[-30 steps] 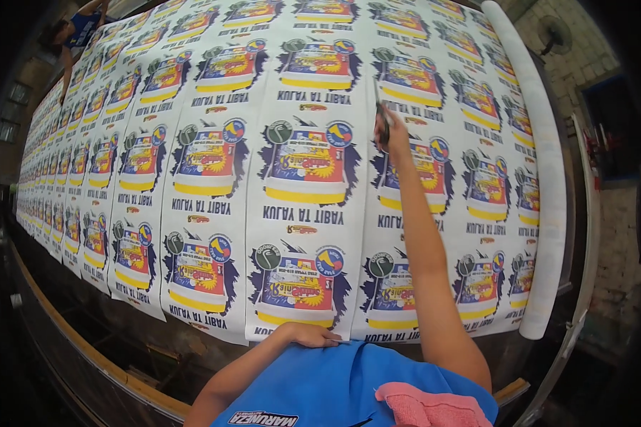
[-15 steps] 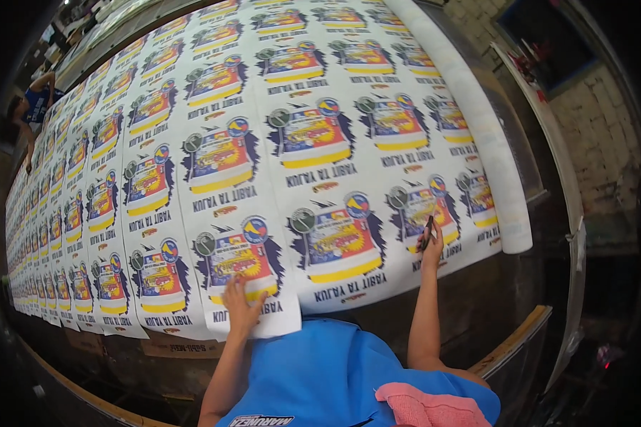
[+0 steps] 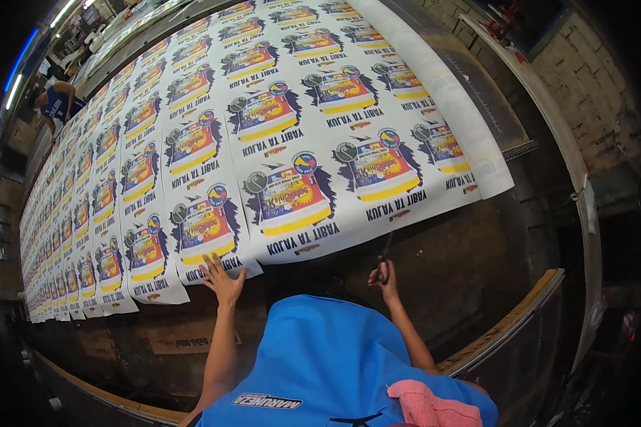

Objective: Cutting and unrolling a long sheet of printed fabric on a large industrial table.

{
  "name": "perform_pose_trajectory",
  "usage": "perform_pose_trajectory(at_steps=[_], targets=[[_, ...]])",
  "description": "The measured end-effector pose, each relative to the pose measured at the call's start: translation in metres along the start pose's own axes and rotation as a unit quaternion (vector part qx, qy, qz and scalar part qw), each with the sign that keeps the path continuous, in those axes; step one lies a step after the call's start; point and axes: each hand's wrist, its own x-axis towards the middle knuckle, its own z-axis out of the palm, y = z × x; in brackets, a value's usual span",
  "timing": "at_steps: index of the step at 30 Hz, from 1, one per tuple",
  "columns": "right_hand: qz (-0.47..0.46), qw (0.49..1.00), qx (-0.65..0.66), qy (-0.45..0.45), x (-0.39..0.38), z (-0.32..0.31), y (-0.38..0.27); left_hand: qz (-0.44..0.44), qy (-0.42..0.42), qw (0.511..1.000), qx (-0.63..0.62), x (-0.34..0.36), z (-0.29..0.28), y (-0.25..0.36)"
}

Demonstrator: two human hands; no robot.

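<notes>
A long white printed sheet (image 3: 313, 245) with rows of colourful logos lies across the table, partly cut into strips at its near edge. My left hand (image 3: 224, 283) rests on that near edge with its fingers spread, palm partly off the sheet. Closed round the handles of a pair of dark scissors (image 3: 382, 271), my right hand (image 3: 389, 288) hangs just off the edge, to the right of my left hand. The scissors' blades point away from me toward the sheet. Whether they touch it I cannot tell.
A white roll of the material (image 3: 470, 135) lies along the right side. At the far left, a person in a blue top (image 3: 53, 103) reaches toward the sheet. A wooden-edged ledge (image 3: 509, 313) is near my right arm, and a block wall (image 3: 587, 78) stands beyond.
My right hand has come back from above the printed sheet to below its near edge, scissors still held. My left hand has moved toward the sheet's edge with fingers spread wider. The view has shifted.
</notes>
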Motion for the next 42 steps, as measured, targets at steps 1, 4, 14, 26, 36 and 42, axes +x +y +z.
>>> perform_pose_trajectory(at_steps=[1,4,14,26,36,42], targets=[[0.067,0.995,-0.014,-0.073,-0.007,0.002,0.003,0.009,-0.008,1.000,-0.025,-0.003,0.000,0.007],[0.023,0.979,-0.019,-0.204,-0.017,0.010,-0.003,0.121,0.023,0.985,-0.117,-0.010,0.001,0.051],[0.001,0.954,-0.110,-0.278,-0.007,0.033,-0.109,0.401,-0.089,0.911,0.023,-0.044,-0.021,0.271],[0.049,0.970,-0.074,-0.227,0.007,0.053,-0.126,0.434,-0.151,0.888,-0.018,-0.038,0.008,0.256],[-0.090,0.957,-0.029,-0.276,0.160,0.130,-0.107,0.401,-0.334,0.850,-0.064,0.000,-0.040,0.260],[-0.182,0.925,-0.215,-0.254,0.261,0.182,-0.109,0.353,-0.500,0.764,-0.203,0.038,-0.060,0.258]])
